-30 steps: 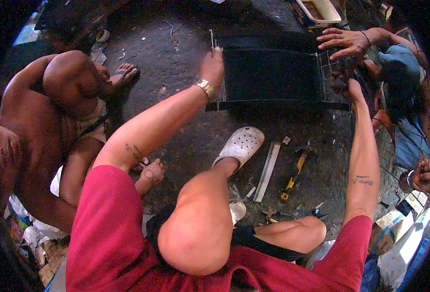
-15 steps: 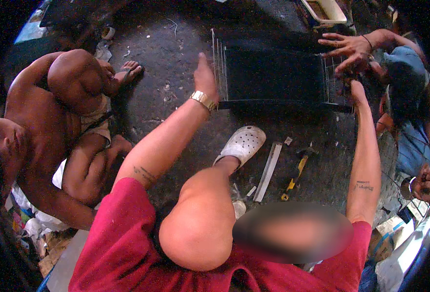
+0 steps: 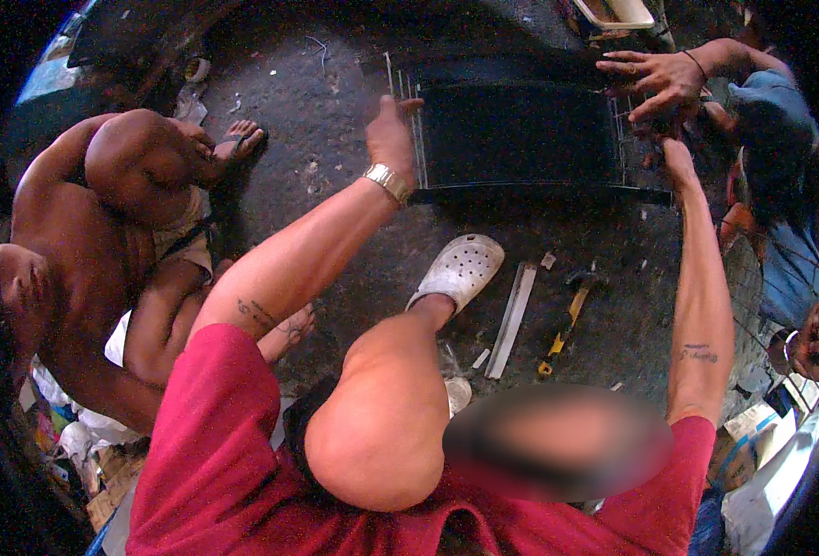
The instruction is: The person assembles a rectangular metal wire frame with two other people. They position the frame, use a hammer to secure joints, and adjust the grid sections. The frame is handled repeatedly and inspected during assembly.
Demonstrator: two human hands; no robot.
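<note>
A black boxy frame [image 3: 520,134] with a dark flat panel and thin wire-like rods at both ends stands ahead of me. My left hand [image 3: 393,139], with a gold-coloured watch on its wrist, grips the left end. Its thumb points up and one finger reaches over the rods. At the lower right corner my right hand [image 3: 676,162] holds the frame; its fingertips are in shadow. Just above it, a co-worker's hand [image 3: 660,79] spreads its fingers over the frame's right end.
A hammer [image 3: 571,315] with a yellow and black handle and a pale flat strip [image 3: 511,320] lie on the dark floor. My foot wears a white clog [image 3: 465,269]. One person [image 3: 85,232] sits at left, another [image 3: 780,167] at right. A pale tub [image 3: 618,14] stands far back.
The frame has shifted slightly left and up in view, with both my hands on it. A finger of my left hand now shows over the rods. The co-worker's hand has moved slightly left.
</note>
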